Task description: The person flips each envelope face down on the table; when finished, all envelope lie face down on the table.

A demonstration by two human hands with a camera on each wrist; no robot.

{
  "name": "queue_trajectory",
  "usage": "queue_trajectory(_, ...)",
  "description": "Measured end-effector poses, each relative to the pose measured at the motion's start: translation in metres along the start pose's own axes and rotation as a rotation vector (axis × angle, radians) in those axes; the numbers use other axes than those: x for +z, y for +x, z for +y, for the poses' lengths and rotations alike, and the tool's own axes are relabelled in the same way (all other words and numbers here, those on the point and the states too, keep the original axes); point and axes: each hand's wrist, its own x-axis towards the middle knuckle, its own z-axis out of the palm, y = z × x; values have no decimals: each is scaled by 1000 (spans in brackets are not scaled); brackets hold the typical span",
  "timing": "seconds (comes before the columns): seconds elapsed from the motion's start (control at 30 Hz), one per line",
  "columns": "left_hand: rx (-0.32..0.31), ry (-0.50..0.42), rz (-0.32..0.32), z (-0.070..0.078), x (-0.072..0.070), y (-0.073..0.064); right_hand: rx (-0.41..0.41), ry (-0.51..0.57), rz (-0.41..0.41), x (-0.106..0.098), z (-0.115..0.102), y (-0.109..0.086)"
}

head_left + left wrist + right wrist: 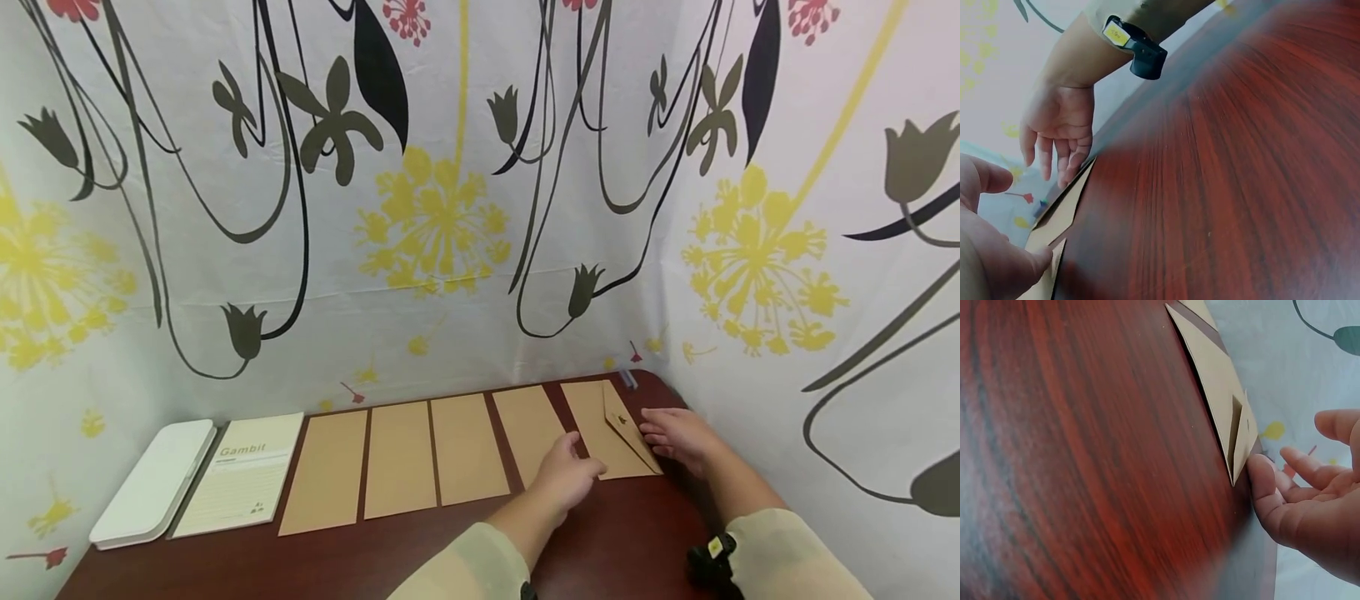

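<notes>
A tan paper envelope [588,425] lies at the right end of a row, its pointed flap [622,421] along the right side and standing slightly up. My right hand [682,437] is beside that flap edge, its fingers loosely bent and holding nothing. In the right wrist view the right hand [1316,500] has its fingertips close to the envelope [1210,381] near the flap. My left hand [567,475] is over the gap between this envelope and the neighbouring one [528,425], thumb and fingers apart. The left wrist view shows the left hand [997,250] empty as well.
Three more tan envelopes [401,458] lie to the left in the row. Beyond them are a Gambit notepad [240,475] and a white flat case [153,479]. Small bluish items [628,379] lie at the far right corner of the dark red table [450,550]. Patterned cloth [480,333] hangs behind and right.
</notes>
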Motion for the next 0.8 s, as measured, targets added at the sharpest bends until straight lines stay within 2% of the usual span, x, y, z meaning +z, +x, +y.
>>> queue_trajectory(0.23, 5, 60, -30, -2, -8, 3, -2, 21, -15, -3, 3, 0)
queue_trajectory(0.47, 19, 49, 3, -3, -14, 5, -3, 38, -15, -3, 5, -3)
queue_trajectory(0.6, 19, -21, -10, 0, -7, 4, -4, 49, -21, -3, 9, -1)
queue_trajectory(0.8, -34, -99, -47, 1, 10, 4, 9, 29, -36, -5, 3, -3)
